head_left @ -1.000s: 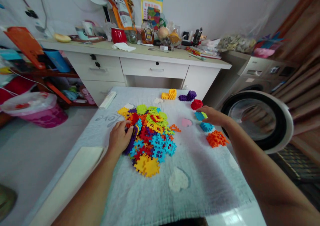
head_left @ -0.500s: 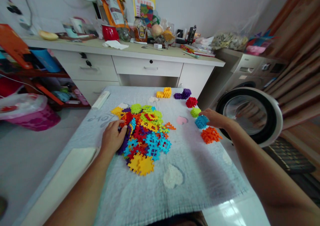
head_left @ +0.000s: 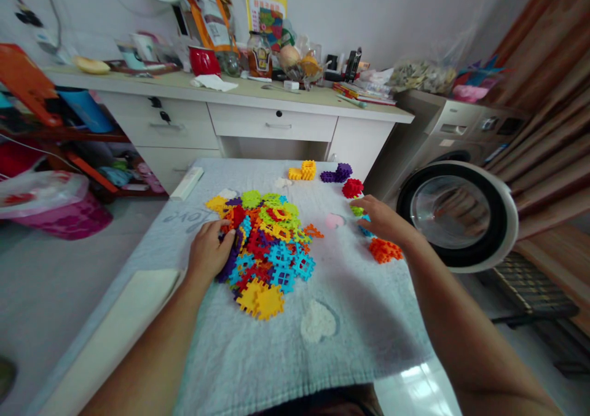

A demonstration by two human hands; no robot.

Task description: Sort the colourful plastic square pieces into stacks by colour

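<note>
A heap of colourful plastic interlocking pieces [head_left: 271, 244] lies on the cloth-covered table. My left hand [head_left: 209, 250] rests against its left edge, thumb apart from the fingers, touching purple pieces [head_left: 228, 265]. On the table's right side, my right hand [head_left: 380, 216] hovers with fingers stretched out and nothing visible in them. It partly covers a green block [head_left: 356, 209] and a blue block [head_left: 366, 227]. An orange block [head_left: 385, 251] sits just nearer to me. Beyond the hand stand a red block [head_left: 353, 188], a purple block [head_left: 337, 173] and a yellow block [head_left: 303, 171].
A white narrow box [head_left: 187, 183] lies at the table's far left corner. Behind stands a white cabinet [head_left: 276, 121] with jars and clutter on top. To the right, a washing machine door [head_left: 456, 213] hangs open beside the table. A pink bin [head_left: 69, 213] is on the left.
My right hand has shifted left from beside the blue block and now covers more of the blue and green blocks. My left hand has stayed at the heap.
</note>
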